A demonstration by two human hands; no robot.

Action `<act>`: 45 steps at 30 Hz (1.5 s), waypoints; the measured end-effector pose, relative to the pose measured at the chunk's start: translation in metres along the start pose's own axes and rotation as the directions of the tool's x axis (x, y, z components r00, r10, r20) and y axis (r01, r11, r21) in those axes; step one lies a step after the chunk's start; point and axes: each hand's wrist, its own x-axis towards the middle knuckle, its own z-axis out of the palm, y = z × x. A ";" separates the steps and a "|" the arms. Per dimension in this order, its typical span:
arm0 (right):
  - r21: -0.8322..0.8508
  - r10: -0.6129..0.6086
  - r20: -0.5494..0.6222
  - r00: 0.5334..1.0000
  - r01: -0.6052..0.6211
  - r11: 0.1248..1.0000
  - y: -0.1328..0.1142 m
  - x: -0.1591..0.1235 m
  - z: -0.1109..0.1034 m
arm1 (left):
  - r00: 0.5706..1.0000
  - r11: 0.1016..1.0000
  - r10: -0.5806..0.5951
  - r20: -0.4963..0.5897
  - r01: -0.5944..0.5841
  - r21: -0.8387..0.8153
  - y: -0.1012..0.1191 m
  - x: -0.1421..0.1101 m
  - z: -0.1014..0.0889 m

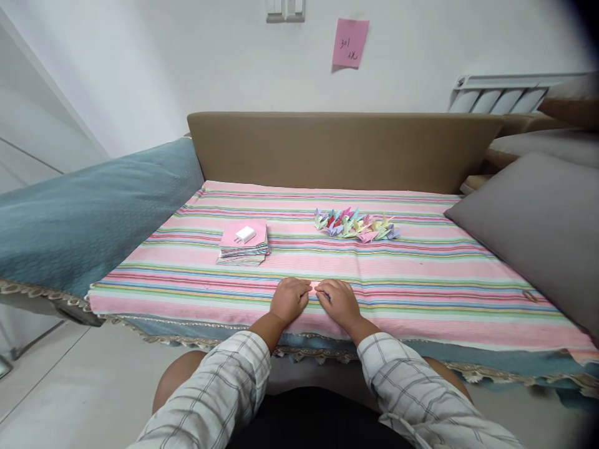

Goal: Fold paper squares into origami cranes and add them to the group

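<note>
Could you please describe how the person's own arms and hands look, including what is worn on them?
The left sleeve and right sleeve are loose and whitish, with a thin dark check, and end short of the wrists. The left hand and right hand are bare, with no gloves.

A handwritten pink note clings to the white wall, right of the light switches. Below stands a brown backrest, with a blue-covered armrest at left and a grey cushion at right, a small brown loop beside it.
</note>
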 end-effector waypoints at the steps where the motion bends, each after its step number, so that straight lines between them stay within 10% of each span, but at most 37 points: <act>1: 0.001 -0.003 -0.001 1.000 0.003 1.000 0.000 0.000 0.000 | 1.000 1.000 0.000 -0.002 0.000 -0.002 0.000 0.000 0.000; 45: -0.012 -0.002 0.001 1.000 0.002 1.000 -0.001 0.000 0.000 | 1.000 1.000 -0.022 0.005 0.022 -0.018 0.001 -0.001 -0.002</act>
